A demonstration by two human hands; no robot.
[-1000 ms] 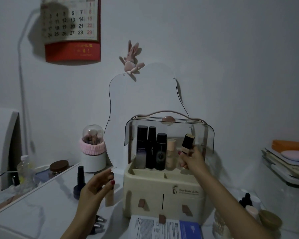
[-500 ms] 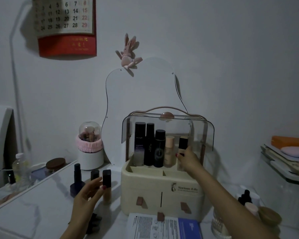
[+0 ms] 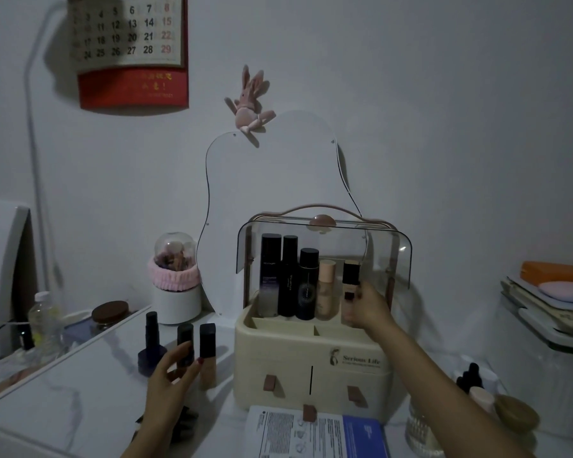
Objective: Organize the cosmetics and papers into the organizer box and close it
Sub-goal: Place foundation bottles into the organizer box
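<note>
The cream organizer box (image 3: 311, 355) stands mid-table with its clear lid (image 3: 325, 236) raised. Three black bottles (image 3: 288, 276) and a beige one (image 3: 326, 289) stand in its back row. My right hand (image 3: 368, 309) grips a black-capped foundation bottle (image 3: 350, 276) standing at the right end of that row. To the left of the box, my left hand (image 3: 172, 385) closes its fingers around a small dark bottle (image 3: 185, 335). A second black-capped foundation bottle (image 3: 208, 355) stands right beside my thumb. A printed paper leaflet (image 3: 298, 431) lies in front of the box.
A dark blue bottle (image 3: 151, 345) stands left of my left hand, and dark tubes (image 3: 184, 424) lie under that wrist. A domed jar (image 3: 176, 285) and a mirror (image 3: 272, 200) are behind. Dropper bottles (image 3: 470, 375), a glass jar (image 3: 420, 431) and stacked trays (image 3: 549, 302) are at right.
My right hand lowered the tilted foundation bottle into the box's back row, where it now stands upright. My left hand set the beige bottle down and moved onto the small dark bottle.
</note>
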